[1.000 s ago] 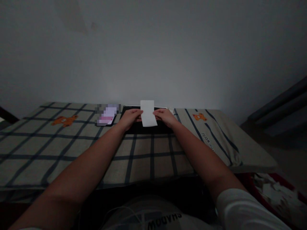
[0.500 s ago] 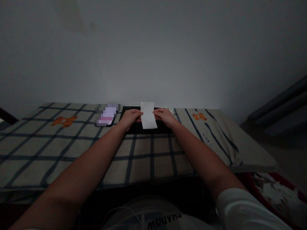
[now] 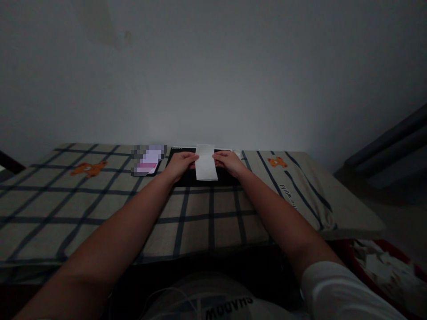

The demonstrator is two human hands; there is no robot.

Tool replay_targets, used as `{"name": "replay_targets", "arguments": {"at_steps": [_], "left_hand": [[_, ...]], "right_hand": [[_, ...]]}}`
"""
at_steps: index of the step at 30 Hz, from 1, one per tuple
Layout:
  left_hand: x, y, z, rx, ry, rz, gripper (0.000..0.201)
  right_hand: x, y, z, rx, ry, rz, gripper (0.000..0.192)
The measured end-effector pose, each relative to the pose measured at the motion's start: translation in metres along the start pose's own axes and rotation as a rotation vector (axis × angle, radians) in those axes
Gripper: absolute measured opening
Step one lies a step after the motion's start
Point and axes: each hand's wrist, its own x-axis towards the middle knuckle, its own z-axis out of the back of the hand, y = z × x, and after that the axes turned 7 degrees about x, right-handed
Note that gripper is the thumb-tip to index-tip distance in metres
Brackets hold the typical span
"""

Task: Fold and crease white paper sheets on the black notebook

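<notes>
A narrow strip of white paper (image 3: 206, 168) is held upright lengthwise between my two hands, over a flat black mat or board (image 3: 187, 180). My left hand (image 3: 182, 164) pinches its left edge between thumb and fingers. At the opposite edge, my right hand (image 3: 230, 162) grips the paper the same way. The fingers behind the strip are partly hidden. Whether the paper is folded or a single sheet I cannot tell.
A phone (image 3: 148, 161) with a lit, partly blurred screen lies left of the mat. Checked cloth (image 3: 100, 195) with orange bear prints covers the table, which stands against a grey wall (image 3: 213, 80). A red bin (image 3: 380, 243) of paper scraps sits below right.
The top of the paper strip has dipped slightly and its lower end has shifted a little left. Both hands stay in nearly the same place, still gripping it.
</notes>
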Motion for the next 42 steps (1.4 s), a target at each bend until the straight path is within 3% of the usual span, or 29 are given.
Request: {"name": "replay_targets", "arguments": {"at_steps": [6,14,26,30,35,42], "left_hand": [[0.0027,0.0041,0.0009,-0.041,0.024,0.028,0.018],[0.0021,0.0019,0.0012,0.007,-0.008,-0.028,0.031],[0.0003,-0.0001,0.0009,-0.043,0.016,-0.027,0.034],[0.0013,-0.0004,0.0014,-0.031,-0.022,-0.027,0.029],[0.0019,0.0006,0.0015,-0.091,0.019,-0.014,0.023],[0.0014,0.0001,0.0013,-0.106,-0.070,-0.056,0.026]], "right_hand": [[-0.0002,0.0015,-0.0004,-0.049,-0.004,0.014,0.013],[-0.0027,0.0039,-0.0024,0.004,-0.004,-0.018,0.008],[0.0003,0.0020,-0.0006,-0.078,0.016,0.019,0.012],[-0.0029,0.0057,-0.0051,-0.075,-0.003,0.008,0.014],[-0.0063,0.0096,-0.0068,-0.098,0.006,0.014,0.010],[-0.0053,0.0082,-0.0052,-0.124,0.023,-0.006,0.007]]}}
